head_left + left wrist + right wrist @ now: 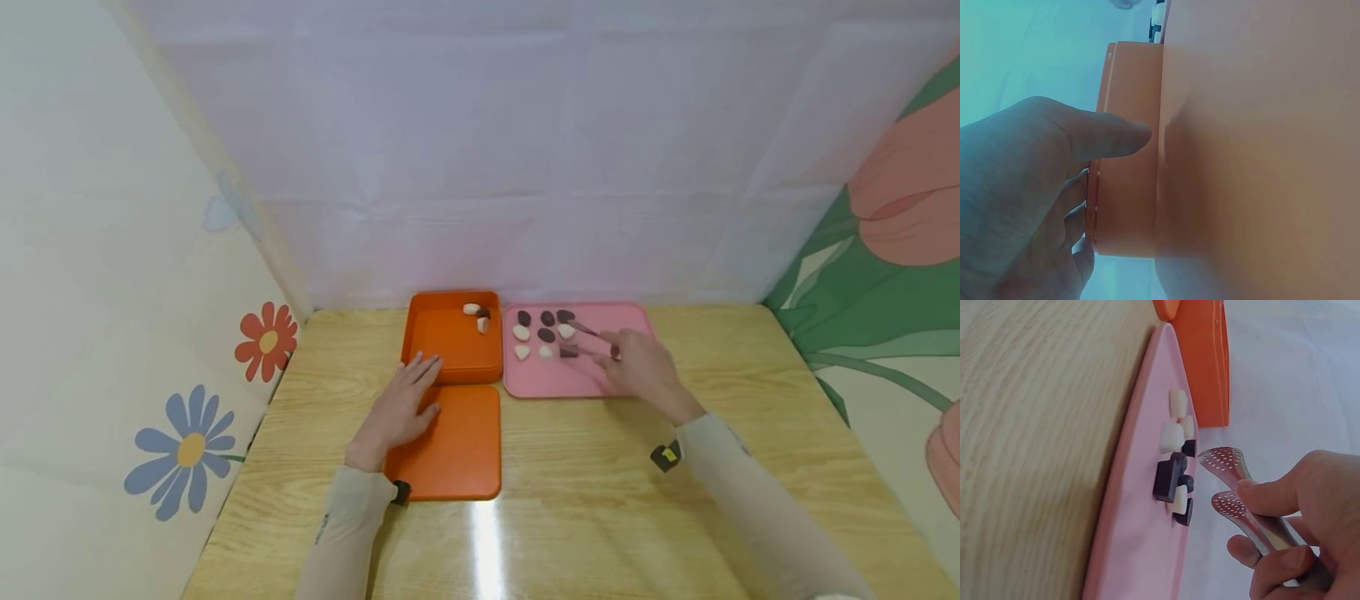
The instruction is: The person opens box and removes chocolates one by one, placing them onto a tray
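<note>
My right hand (647, 363) grips metal tongs (1225, 464) with perforated tips, spread apart above the pink tray (558, 383). On that tray sit several dark and white chocolates, including a dark square chocolate (1165, 481) and a white heart-shaped chocolate (522, 352). The tong tips look apart from the pieces in the right wrist view. My left hand (396, 410) rests its extended fingers on the front left rim of the orange box (461, 375). Inside the box's far right corner lie a few pieces, among them a white chocolate (471, 309) and a dark chocolate (483, 314).
A flat orange lid (457, 450) lies in front of the box, partly beneath my left hand. The box and tray stand side by side on a wooden table (570, 517), close to a pale cloth backdrop (525, 167). Flower-patterned cloths hang at both sides.
</note>
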The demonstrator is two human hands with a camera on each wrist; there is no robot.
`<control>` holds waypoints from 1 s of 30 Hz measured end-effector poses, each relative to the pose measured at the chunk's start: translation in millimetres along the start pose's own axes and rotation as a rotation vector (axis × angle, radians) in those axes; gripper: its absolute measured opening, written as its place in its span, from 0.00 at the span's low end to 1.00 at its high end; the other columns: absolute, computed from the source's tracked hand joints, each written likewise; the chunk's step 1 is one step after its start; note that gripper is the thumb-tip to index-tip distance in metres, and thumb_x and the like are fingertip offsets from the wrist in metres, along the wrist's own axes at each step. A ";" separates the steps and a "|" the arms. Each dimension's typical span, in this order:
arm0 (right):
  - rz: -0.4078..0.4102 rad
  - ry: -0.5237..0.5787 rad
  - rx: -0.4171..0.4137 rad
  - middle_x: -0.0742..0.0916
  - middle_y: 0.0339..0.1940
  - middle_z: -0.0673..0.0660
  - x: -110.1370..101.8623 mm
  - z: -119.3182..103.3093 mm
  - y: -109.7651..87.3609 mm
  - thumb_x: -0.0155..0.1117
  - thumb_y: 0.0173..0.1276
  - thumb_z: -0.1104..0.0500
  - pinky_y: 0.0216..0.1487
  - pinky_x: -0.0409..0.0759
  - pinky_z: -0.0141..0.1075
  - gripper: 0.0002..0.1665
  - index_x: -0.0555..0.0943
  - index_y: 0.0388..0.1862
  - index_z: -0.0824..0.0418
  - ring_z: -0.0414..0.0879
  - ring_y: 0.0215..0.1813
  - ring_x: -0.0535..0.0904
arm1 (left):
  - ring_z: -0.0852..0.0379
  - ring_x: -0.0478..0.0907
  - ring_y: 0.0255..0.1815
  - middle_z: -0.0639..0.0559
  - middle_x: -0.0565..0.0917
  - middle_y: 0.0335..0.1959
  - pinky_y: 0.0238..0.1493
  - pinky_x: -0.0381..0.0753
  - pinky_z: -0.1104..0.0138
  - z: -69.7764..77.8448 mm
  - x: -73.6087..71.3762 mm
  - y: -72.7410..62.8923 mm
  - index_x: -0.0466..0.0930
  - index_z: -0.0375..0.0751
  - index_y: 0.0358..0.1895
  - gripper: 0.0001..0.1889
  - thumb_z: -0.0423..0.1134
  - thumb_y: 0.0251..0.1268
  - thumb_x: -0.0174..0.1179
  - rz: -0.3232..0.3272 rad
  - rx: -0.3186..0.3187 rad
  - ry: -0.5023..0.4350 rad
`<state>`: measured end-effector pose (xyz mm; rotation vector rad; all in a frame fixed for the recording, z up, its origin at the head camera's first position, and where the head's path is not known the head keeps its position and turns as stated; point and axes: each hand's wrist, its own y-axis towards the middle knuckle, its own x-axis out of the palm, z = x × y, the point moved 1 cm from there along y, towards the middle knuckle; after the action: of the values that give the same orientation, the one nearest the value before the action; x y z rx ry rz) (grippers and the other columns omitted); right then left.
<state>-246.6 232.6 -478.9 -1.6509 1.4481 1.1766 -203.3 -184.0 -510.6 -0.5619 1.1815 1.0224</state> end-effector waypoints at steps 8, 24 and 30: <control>-0.034 0.008 -0.026 0.87 0.38 0.57 -4.4 -16.5 11.6 0.74 0.73 0.49 0.30 0.78 0.37 0.32 0.82 0.72 0.59 0.47 0.32 0.79 | 0.32 0.54 0.87 0.36 0.64 0.84 0.85 0.52 0.37 -0.6 1.1 1.3 0.61 0.32 0.84 0.41 0.34 0.72 0.69 0.004 0.007 -0.004; -0.012 0.040 -0.063 0.87 0.38 0.56 -7.8 -45.5 31.5 0.73 0.73 0.52 0.27 0.78 0.37 0.29 0.84 0.71 0.56 0.47 0.30 0.78 | 0.31 0.55 0.86 0.34 0.65 0.83 0.84 0.53 0.35 0.9 -0.6 -1.4 0.62 0.30 0.83 0.41 0.33 0.71 0.70 0.020 0.019 -0.005; -0.027 0.053 -0.098 0.85 0.29 0.54 -12.7 -57.5 39.9 0.71 0.71 0.56 0.19 0.73 0.36 0.29 0.84 0.71 0.51 0.45 0.23 0.74 | 0.29 0.56 0.85 0.34 0.65 0.83 0.83 0.54 0.34 -0.2 0.1 -1.4 0.62 0.29 0.82 0.40 0.33 0.71 0.70 0.034 0.034 -0.010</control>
<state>-273.4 178.8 -441.0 -1.7750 1.4163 1.2137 -202.2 -184.8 -510.9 -0.5111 1.2002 1.0310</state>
